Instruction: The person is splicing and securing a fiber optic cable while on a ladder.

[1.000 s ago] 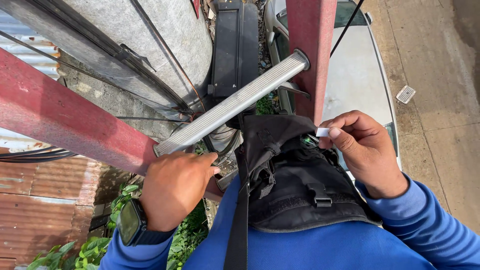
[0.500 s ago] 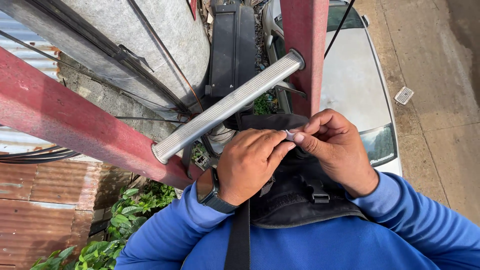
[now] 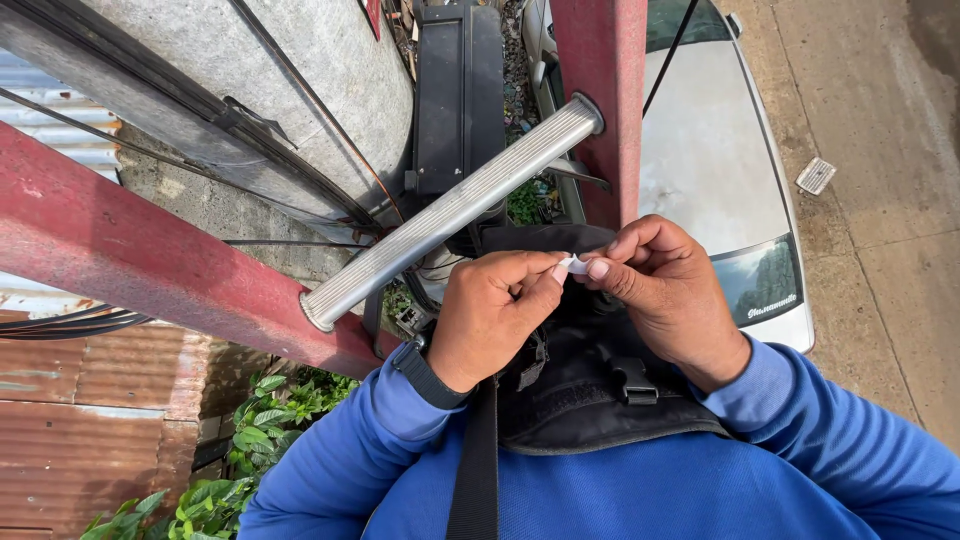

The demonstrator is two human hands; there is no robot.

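View straight down from high up. Concrete pavement [image 3: 890,230] far below at right, with a small drain grate [image 3: 816,176] set in it. A white car [image 3: 700,170] is parked beneath, hood and windshield showing. At upper left, a thick grey concrete pole [image 3: 290,90] with black cables [image 3: 300,100] running along it. Rusted corrugated roofing [image 3: 90,420] at lower left, green plants [image 3: 250,440] beside it.

Red ladder rails: one [image 3: 140,260] crosses the left side on a slant, the other [image 3: 600,60] stands at top centre. A ribbed silver rung [image 3: 450,210] spans between them. A black box [image 3: 460,90] sits behind the rung, against the pole.

Person wears blue long sleeves [image 3: 330,450]. A black pouch [image 3: 590,390] with a buckle hangs at the chest, a black strap [image 3: 475,470] running down from it. Dark watch [image 3: 425,372] on the left wrist.

Both hands meet just above the pouch, below the rung. Left hand [image 3: 495,315] is curled, thumb and forefinger pinched narrow. Right hand [image 3: 660,285] is likewise curled, fingertips pinched. Between the two pinches: a small white piece [image 3: 575,265], held by both hands at once, touching the fingertips of each. Its exact kind is too small to tell.
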